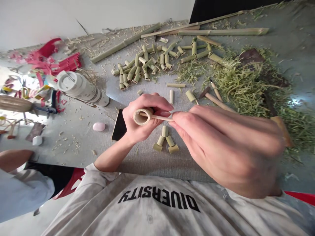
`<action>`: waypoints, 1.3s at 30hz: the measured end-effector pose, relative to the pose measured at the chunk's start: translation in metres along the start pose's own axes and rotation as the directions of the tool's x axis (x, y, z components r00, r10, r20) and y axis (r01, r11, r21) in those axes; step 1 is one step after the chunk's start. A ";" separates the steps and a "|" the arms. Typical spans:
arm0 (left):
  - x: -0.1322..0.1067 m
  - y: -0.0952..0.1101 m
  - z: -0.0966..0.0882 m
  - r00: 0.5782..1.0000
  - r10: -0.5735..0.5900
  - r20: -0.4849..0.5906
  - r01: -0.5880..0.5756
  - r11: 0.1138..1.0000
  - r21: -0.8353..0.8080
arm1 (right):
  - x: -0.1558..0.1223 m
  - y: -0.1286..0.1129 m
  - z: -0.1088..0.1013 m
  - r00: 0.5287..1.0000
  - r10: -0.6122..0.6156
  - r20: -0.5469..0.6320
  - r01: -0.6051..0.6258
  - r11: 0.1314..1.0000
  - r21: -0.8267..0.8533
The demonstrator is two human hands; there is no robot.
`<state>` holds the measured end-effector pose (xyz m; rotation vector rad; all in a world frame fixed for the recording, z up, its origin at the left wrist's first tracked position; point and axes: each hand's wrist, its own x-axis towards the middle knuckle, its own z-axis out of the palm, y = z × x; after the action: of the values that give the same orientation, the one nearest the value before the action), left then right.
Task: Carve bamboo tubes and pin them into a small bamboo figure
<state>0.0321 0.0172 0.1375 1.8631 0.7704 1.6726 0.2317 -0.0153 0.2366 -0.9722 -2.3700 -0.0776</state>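
Note:
My left hand (137,126) is closed around a short bamboo tube (135,118), whose open end faces up toward me. My right hand (221,144) pinches a thin bamboo stick (159,117); its far end reaches across the tube's rim into the opening. Below my hands, several small bamboo pieces (165,131) lie in an upside-down V on the table. Just beyond them are a short half-round piece (190,95), a narrow strip (171,96) and another flat strip (176,85). A dark phone (119,126) lies partly behind my left wrist.
Cut bamboo segments (137,67) are piled at the back, before long bamboo poles (128,42). Green shavings (236,75) heap on the right beside a hammer (216,100). At left stand a white cup (81,87), a pink eraser-like block (99,127) and another person's arm (14,159).

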 end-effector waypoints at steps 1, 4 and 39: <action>0.000 0.001 0.000 1.000 -0.007 0.004 0.007 1.000 0.015 | 0.000 0.000 0.000 1.000 -0.001 -0.005 0.001 1.000 -0.004; -0.001 0.004 -0.001 1.000 -0.019 0.005 0.019 0.998 0.063 | 0.000 0.000 0.000 1.000 -0.003 -0.004 0.003 1.000 -0.004; 0.016 0.077 -0.013 0.998 -0.041 0.044 0.028 0.962 0.271 | 0.025 0.056 0.122 0.996 -0.076 -0.055 0.055 -0.003 0.998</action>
<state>0.0255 -0.0251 0.2045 2.0515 1.0486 1.5568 0.1950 0.0729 0.1392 -0.0349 -1.6439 1.4714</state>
